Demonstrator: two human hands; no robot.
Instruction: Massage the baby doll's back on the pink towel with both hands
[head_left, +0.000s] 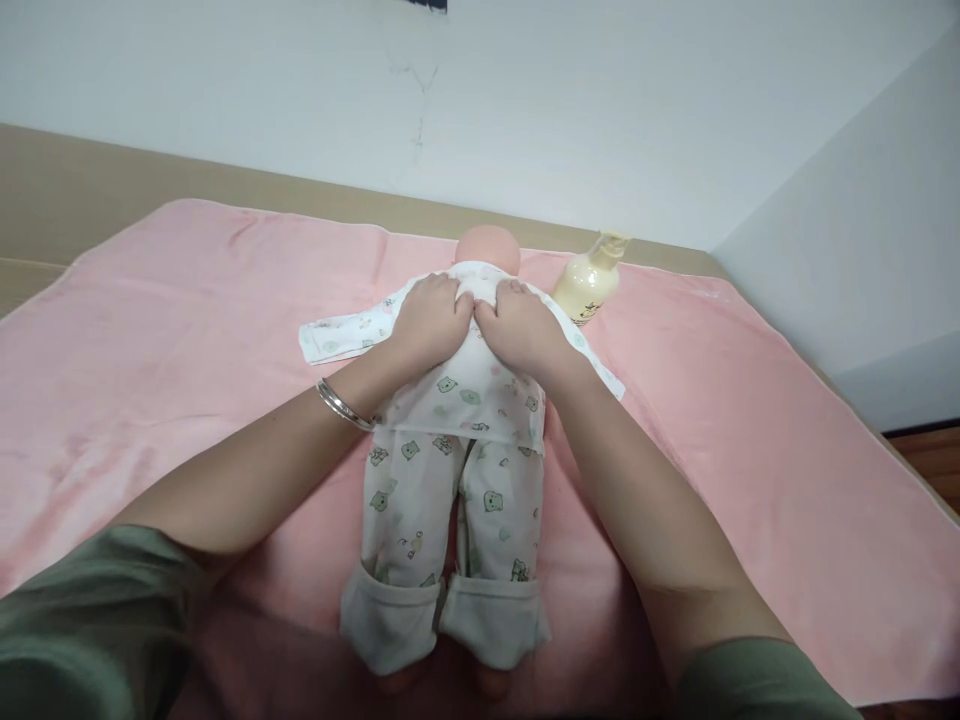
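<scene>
We've got both bare hands on the doll (pixel 488 248); it's mid-frame, stretched out on the pink blanket (pixel 225 350), head end at 12 o'clock, feet (pixel 493 684) at 6. Left hand (pixel 429 320) sits just toward 11, right hand (pixel 526 328) just toward 1, both palm-down on the upper shirt (pixel 480 385), thumb tips close together. No fists. Can't tell if our fingers pinch any cloth. Shirt's one sleeve (pixel 330 341) runs out to 9, the other slants to about 4, partly behind our right forearm. Shirt hem overlaps the printed pants (pixel 499 515); pant cuffs (pixel 397 618) turned up near 6. Pump bottle (pixel 586 287) at 2, beside the doll, well apart from our left hand. Silver bangle (pixel 343 404) on our left wrist. White wall (pixel 262 95) across 12.
</scene>
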